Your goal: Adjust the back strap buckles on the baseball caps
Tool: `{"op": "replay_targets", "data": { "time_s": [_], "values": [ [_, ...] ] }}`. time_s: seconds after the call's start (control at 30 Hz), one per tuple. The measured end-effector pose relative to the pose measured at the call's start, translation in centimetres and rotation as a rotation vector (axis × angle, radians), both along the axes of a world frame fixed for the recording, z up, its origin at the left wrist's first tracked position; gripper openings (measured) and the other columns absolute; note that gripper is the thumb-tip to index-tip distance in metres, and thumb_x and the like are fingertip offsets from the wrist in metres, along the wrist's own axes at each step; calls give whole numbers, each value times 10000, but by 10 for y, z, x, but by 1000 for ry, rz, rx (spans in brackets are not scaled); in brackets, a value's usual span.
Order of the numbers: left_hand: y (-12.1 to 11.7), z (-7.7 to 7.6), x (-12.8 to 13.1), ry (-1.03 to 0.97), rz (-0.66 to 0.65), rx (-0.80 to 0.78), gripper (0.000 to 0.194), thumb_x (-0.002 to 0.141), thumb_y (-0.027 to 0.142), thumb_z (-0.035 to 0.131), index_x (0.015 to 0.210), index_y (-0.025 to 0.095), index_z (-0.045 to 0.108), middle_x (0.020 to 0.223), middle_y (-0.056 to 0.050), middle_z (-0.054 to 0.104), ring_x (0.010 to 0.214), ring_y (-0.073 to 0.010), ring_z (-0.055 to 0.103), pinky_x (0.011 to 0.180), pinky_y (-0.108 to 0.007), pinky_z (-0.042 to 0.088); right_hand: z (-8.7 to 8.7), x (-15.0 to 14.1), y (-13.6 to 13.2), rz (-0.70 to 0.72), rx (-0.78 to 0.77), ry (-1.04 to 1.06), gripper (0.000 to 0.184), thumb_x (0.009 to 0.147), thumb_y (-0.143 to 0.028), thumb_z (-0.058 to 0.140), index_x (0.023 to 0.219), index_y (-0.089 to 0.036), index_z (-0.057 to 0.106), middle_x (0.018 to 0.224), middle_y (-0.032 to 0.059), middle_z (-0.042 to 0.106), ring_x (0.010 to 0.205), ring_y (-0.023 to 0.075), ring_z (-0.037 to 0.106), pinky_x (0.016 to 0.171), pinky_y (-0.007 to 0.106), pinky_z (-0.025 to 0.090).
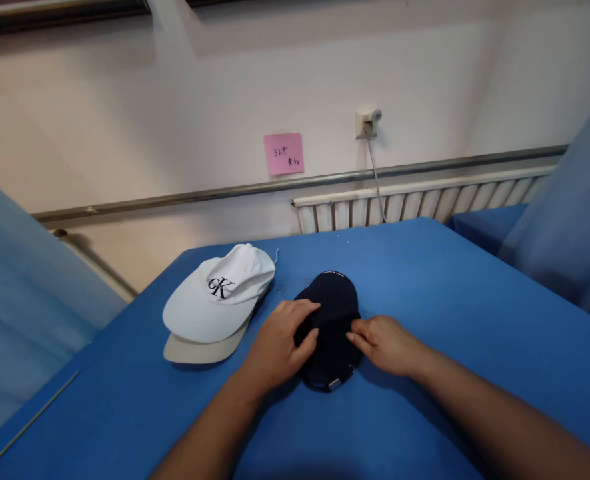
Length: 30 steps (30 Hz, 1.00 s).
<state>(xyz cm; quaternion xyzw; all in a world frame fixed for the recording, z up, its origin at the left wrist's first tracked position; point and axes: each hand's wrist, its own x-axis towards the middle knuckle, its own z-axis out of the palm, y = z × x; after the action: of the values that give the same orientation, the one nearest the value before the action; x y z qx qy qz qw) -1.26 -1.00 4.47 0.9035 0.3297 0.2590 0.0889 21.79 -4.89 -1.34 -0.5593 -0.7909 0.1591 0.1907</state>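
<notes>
Right of the white fabric cap [227,290] already topping a beige-brimmed cap [199,351], my right hand [389,344] pinches a separate black fabric cap [333,300], left hand [279,341] touching, grip unclear.

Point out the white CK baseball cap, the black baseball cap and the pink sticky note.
White CK baseball cap [221,288]: head view, crown front.
Black baseball cap [333,333]: head view, fabric's middle.
Pink sticky note [283,155]: head view, paper's middle.

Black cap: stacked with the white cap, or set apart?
Set apart: the black cap lies on the blue table between the left hand and right hand, with blue showing between it and the white cap.
</notes>
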Motion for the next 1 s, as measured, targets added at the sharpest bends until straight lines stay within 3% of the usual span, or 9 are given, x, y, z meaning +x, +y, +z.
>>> {"op": "replay_targets", "data": {
  "time_s": [0.2,0.37,0.47,0.57,0.7,0.83,1.0],
  "values": [
    [1,-6,-2,120,-23,-42,289,874,176,540,1151,219,607,1107,-73,653,1009,-234,589,887,-423,500,-4,1,-1,40,-14,34,294,958,-312,451,698,-193,518,601,-26,541,523,102,440,525,253,244],
    [9,-2,-12,-220,83,-179,182,868,223,573,1035,219,645,976,-51,670,899,-194,623,809,-353,522,2,6,-2,195,-22,236,352,970,-345,429,652,-195,452,592,-44,484,530,93,429,535,232,294],
    [12,6,-21,-443,178,-343,180,835,282,631,995,210,669,863,-30,673,772,-168,629,701,-301,524,4,5,-6,192,16,421,403,979,-373,404,617,-195,424,589,-43,467,530,90,437,529,225,316],
    [11,10,-24,-533,176,-447,165,810,300,665,942,205,688,878,-32,691,785,-166,641,699,-288,523,3,0,-8,226,50,374,397,978,-361,409,618,-196,435,577,-45,466,515,88,419,521,230,304],
    [6,9,-19,-502,167,-409,149,802,285,675,923,200,693,855,-29,694,760,-159,637,693,-284,524,1,-8,-9,147,156,176,335,975,-353,427,687,-197,493,613,-30,533,527,98,436,538,249,295],
    [0,8,-12,-443,149,-366,144,813,272,663,933,197,687,808,-15,680,699,-139,620,646,-263,518,4,-19,-21,63,328,181,329,970,-397,446,723,-194,525,631,-5,576,567,119,498,582,267,334],
    [-7,7,-7,-411,121,-296,120,807,228,668,923,205,688,863,-14,697,733,-136,632,681,-264,524,4,-49,-43,88,238,160,324,892,-510,555,805,-198,567,662,1,637,560,137,555,549,270,325]
  ]
}}
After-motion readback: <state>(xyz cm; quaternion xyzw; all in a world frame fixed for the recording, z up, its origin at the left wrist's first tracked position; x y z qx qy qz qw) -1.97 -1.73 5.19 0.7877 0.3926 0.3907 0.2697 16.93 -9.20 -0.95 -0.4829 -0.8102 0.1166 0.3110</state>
